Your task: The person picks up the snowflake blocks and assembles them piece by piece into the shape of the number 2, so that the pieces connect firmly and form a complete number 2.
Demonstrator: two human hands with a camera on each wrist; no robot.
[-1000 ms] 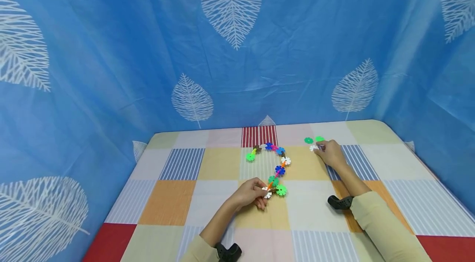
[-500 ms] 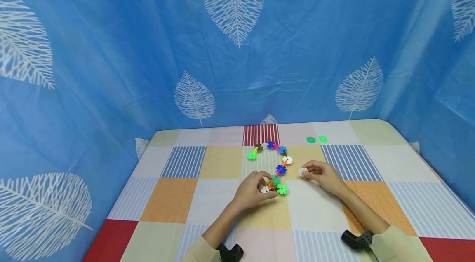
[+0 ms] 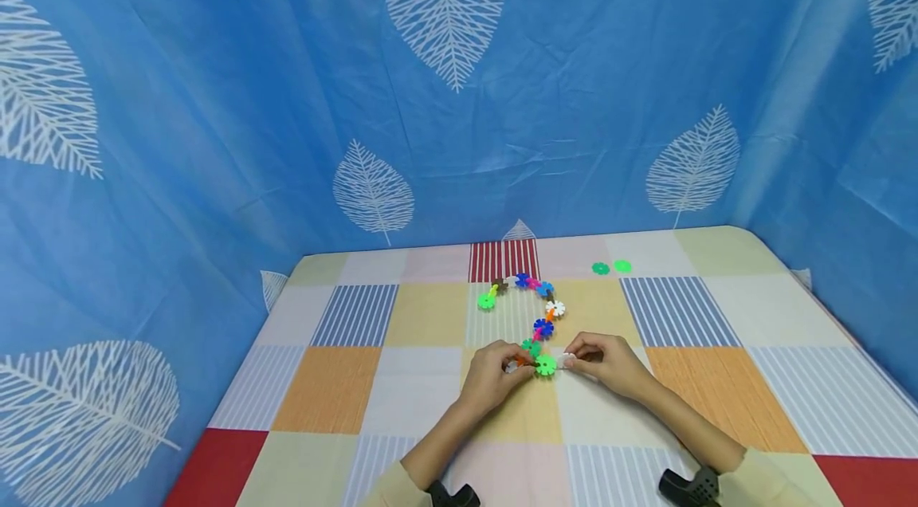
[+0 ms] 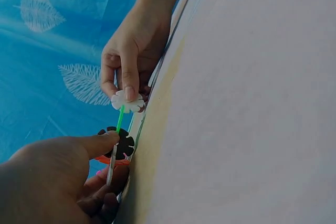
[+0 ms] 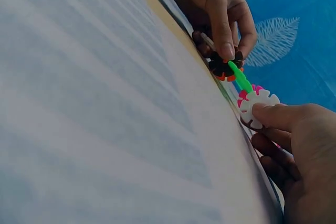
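Note:
A curved chain of interlocking plastic snowflake discs (image 3: 543, 328) lies on the patchwork cloth. My left hand (image 3: 495, 374) pinches its near end, thumb on a dark brown disc (image 4: 125, 144). A bright green disc (image 3: 546, 365) sticks out from that brown one; it shows edge-on in both wrist views. My right hand (image 3: 610, 363) pinches a white disc (image 5: 258, 106) between thumb and fingers. The white disc meets the green disc's free edge. Orange and white discs at this end are partly hidden behind my left fingers.
Two loose green discs, one darker (image 3: 600, 269) and one brighter (image 3: 622, 265), lie at the back right of the cloth. The patchwork cloth (image 3: 416, 387) covers the table. A blue curtain (image 3: 459, 148) with white leaf prints hangs behind and at both sides.
My right hand has picked the white disc up from beside the loose green ones and brought it left and nearer to the chain's green disc. My left hand has shifted its grip on the chain.

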